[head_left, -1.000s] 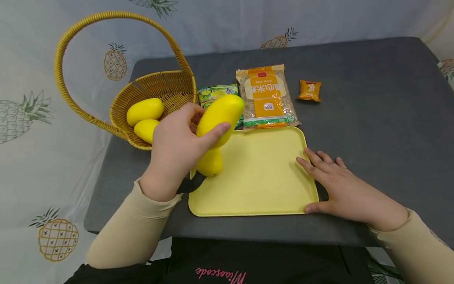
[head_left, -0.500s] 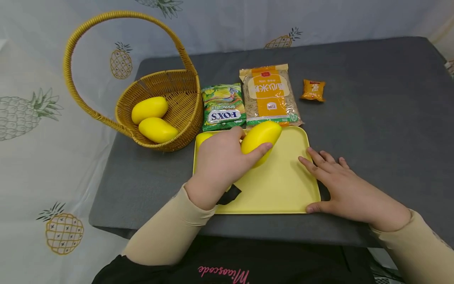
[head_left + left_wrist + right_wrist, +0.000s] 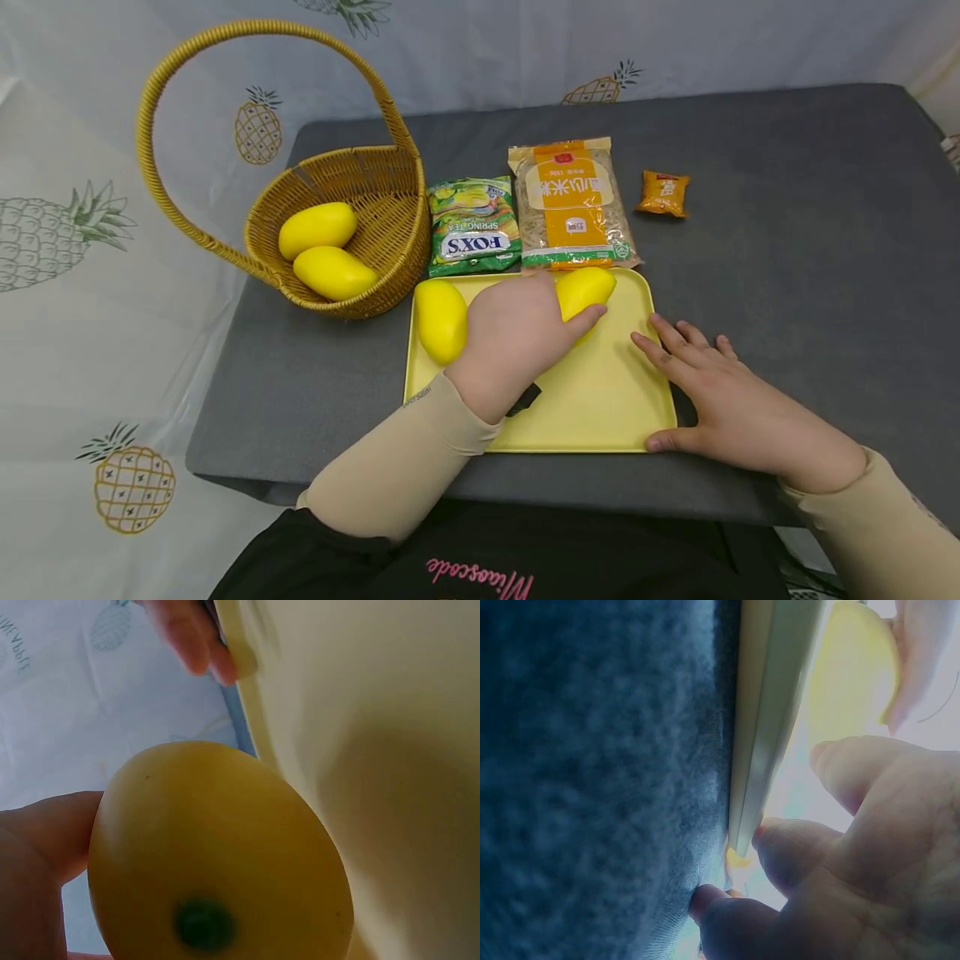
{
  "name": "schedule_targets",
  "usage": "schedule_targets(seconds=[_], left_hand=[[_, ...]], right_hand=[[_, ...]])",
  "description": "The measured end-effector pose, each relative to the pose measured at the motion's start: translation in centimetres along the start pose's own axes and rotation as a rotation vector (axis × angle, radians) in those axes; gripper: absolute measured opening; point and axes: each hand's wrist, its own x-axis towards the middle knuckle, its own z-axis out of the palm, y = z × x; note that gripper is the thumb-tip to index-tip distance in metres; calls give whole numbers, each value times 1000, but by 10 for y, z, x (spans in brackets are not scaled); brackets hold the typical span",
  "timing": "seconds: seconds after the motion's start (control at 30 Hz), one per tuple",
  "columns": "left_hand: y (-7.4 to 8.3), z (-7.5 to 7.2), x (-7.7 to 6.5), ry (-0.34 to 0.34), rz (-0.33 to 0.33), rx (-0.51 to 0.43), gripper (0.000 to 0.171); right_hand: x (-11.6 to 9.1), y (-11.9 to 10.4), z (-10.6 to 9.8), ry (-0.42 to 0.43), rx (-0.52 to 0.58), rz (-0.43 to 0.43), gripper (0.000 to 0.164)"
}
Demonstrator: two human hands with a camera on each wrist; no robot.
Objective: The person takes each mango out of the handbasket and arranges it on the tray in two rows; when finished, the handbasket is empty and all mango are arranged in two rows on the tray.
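My left hand (image 3: 520,333) grips a yellow mango (image 3: 584,293) low over the far part of a pale yellow tray (image 3: 600,400). In the left wrist view the mango (image 3: 217,847) fills the lower middle, its dark green stem spot toward the camera and the thumb against its side. A second mango (image 3: 441,321) lies on the tray's left side, just left of that hand. Fingers spread, my right hand (image 3: 723,400) rests at the tray's right edge. The right wrist view shows its fingertips (image 3: 769,831) at the tray rim (image 3: 769,712).
A wicker basket (image 3: 408,267) with a tall handle stands at the left, holding two mangoes (image 3: 334,273). Behind the tray lie a green candy bag (image 3: 474,225) and a larger clear-and-orange food bag (image 3: 573,204). Farther right is a small orange packet (image 3: 663,193) on the grey table (image 3: 810,250).
My left hand has carried its mango from beside the basket rightward and down over the tray. The mango at the tray's left side is now uncovered. My right hand has stayed at the edge.
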Motion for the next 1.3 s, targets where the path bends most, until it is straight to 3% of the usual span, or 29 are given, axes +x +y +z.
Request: schedule_targets(seconds=[0.13, 0.3, 0.87, 1.07, 1.2, 1.3], left_hand=[[4, 7, 4, -3, -5, 49, 66], [7, 12, 8, -12, -17, 46, 63], [9, 8, 5, -79, -20, 57, 70], [7, -1, -7, -75, 39, 20, 62], [0, -15, -16, -49, 89, -73, 64], [-11, -29, -21, 12, 106, -163, 68]], right_hand=[[0, -1, 0, 2, 2, 4, 126], [-1, -1, -1, 1, 5, 13, 125], [1, -2, 0, -6, -2, 22, 127], [1, -1, 1, 0, -8, 21, 126], [0, -1, 1, 5, -10, 15, 126], [0, -1, 1, 3, -7, 14, 126]])
